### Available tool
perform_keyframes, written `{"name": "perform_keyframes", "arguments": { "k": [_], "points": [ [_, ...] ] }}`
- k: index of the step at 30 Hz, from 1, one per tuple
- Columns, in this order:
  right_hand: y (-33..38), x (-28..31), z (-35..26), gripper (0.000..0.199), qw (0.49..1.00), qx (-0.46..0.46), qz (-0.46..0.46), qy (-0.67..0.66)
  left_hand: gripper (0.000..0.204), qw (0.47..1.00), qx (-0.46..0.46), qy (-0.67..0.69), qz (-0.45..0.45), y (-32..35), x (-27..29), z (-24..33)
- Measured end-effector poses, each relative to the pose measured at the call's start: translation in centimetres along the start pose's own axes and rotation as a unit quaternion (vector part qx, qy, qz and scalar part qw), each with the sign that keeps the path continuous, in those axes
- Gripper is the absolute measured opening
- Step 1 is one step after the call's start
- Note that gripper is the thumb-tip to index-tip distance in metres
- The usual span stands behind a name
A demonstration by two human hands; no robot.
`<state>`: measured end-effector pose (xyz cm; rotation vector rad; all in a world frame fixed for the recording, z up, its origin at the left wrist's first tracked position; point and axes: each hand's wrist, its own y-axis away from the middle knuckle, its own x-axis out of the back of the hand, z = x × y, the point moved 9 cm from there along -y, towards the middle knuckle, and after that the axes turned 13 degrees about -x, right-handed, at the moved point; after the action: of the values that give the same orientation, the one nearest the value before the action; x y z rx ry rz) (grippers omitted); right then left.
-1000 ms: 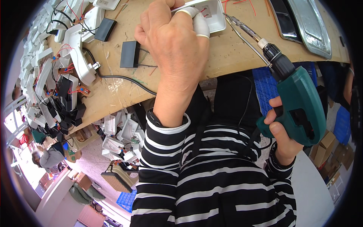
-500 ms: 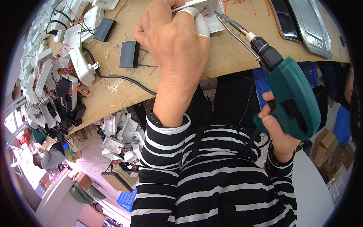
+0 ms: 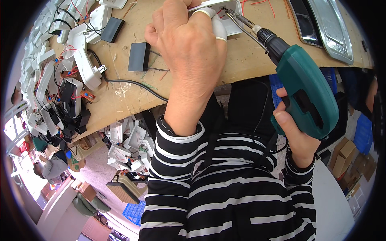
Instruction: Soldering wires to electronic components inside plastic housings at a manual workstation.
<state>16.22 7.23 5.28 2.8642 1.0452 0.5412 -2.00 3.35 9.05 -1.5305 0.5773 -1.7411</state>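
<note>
My right hand point(image 3: 295, 134) is closed round the handle of a green soldering gun point(image 3: 307, 88) that has a thin metal feed tube along its barrel. Its tip reaches into an open white plastic housing point(image 3: 234, 27), beside a short red wire. At the top edge of the view my left hand point(image 3: 191, 50) grips that housing, with white finger cots on two fingers. The back of this hand hides much of the housing and its fingertips. Close to the left wrist lies a black rectangular box point(image 3: 138, 57) with two dark leads running under the hand.
White housings with red and black wires point(image 3: 48, 88) are heaped along the table's left side. A white plug-in casing point(image 3: 86, 70) trails a black cable point(image 3: 130, 81). Metal trays point(image 3: 329, 32) lie at the far right. Below the table edge sit more white housings point(image 3: 126, 142).
The soldering gun has moved left and slightly up, bringing its tip from the housing's edge to inside it. My left hand and the housing have shifted slightly right.
</note>
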Motion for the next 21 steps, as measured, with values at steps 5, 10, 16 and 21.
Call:
{"name": "perform_keyframes", "arguments": {
  "k": [5, 10, 16, 21],
  "points": [
    [-0.1, -0.1, -0.1, 0.046, 1.0, 0.001, -0.004, 0.012, 0.009, 1.0, 0.001, -0.001, 0.003, 0.0, 0.1, 0.0],
    [-0.1, 0.0, -0.3, 0.044, 1.0, 0.011, -0.003, 0.019, 0.01, 1.0, 0.002, 0.001, 0.011, -0.1, 0.0, 0.0],
    [0.0, 0.3, 0.1, 0.038, 0.999, -0.023, 0.001, 0.041, 0.01, 1.0, -0.001, -0.007, 0.005, -0.1, -0.1, 0.1],
    [0.0, 0.6, -0.7, 0.031, 0.997, 0.009, 0.039, 0.069, 0.01, 0.904, -0.107, 0.236, 0.341, 1.7, 1.8, -0.8]
  ]
}}
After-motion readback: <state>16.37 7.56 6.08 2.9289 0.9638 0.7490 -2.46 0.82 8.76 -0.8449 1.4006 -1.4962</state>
